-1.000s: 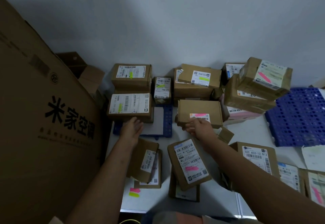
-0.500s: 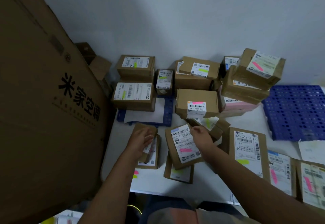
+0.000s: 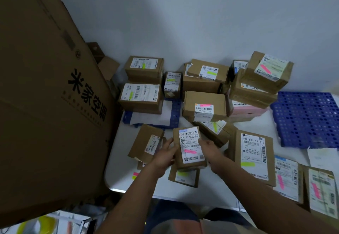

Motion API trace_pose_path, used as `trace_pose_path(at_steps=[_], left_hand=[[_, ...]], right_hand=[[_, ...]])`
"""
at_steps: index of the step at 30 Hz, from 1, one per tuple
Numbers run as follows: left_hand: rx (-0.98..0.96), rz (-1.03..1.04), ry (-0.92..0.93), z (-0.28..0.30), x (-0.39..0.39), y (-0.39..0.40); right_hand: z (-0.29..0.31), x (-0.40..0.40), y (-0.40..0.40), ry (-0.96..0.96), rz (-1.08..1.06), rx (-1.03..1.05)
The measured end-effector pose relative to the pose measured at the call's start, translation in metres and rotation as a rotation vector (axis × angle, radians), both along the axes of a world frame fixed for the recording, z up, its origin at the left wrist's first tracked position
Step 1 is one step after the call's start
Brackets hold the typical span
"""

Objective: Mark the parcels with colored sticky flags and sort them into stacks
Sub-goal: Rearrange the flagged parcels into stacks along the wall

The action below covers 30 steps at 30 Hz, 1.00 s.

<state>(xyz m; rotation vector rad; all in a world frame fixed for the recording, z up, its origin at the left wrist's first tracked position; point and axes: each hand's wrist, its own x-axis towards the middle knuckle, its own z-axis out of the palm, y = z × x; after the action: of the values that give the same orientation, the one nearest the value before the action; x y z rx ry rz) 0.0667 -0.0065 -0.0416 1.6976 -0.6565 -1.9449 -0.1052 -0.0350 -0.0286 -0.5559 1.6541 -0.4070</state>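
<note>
Two hands are in view, both on one parcel. The left hand grips the left long edge of the held parcel, fingers curled against its side. The right hand grips the right long edge, thumb on the label face. The parcel sits directly between the two grips, label face up, above the white table.

Parcel count, as far as visible: about seventeen brown parcels and one pink box. Some at the rear are partly hidden, so the count is approximate. Visible flags: about six pink, about seven yellow-green.

The held parcel carries one pink flag on its white label. Its long axis runs away from the person toward the wall, tilted slightly left at the far end. The barcode end points away; the logo end points toward the person.

Directly beneath the grip lies a parcel with a yellow-green flag. Just left of the left hand lies a tilted parcel. Right of the right hand lies a large flat parcel with a yellow-green flag. Beyond the grip stands a pink-flagged parcel. A large carton stands far left. Blue perforated trays lie far right.
</note>
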Motion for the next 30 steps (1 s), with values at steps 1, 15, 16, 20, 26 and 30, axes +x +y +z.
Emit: trace_pose_path(at_steps=[1, 15, 16, 20, 26, 30], left_hand=[[-0.003, -0.009, 0.009, 0.003, 0.001, 0.000], [-0.152, 0.085, 0.174, 0.041, 0.042, -0.034], [-0.185, 0.081, 0.164, 0.048, 0.044, -0.040], [-0.278, 0.082, 0.159, 0.074, 0.045, -0.071], [-0.387, 0.096, 0.192, 0.116, 0.024, -0.126], [-0.516, 0.218, 0.150, 0.140, -0.004, -0.177]], right_hand=[[0.000, 0.000, 0.000, -0.018, -0.008, 0.004], [0.042, 0.011, -0.017, -0.286, -0.086, -0.126], [0.047, 0.012, -0.021, -0.307, -0.088, -0.133], [0.076, 0.012, -0.041, -0.332, -0.030, -0.166], [0.124, -0.004, -0.074, -0.397, -0.126, -0.319], [0.157, -0.024, -0.101, -0.456, -0.318, -0.502]])
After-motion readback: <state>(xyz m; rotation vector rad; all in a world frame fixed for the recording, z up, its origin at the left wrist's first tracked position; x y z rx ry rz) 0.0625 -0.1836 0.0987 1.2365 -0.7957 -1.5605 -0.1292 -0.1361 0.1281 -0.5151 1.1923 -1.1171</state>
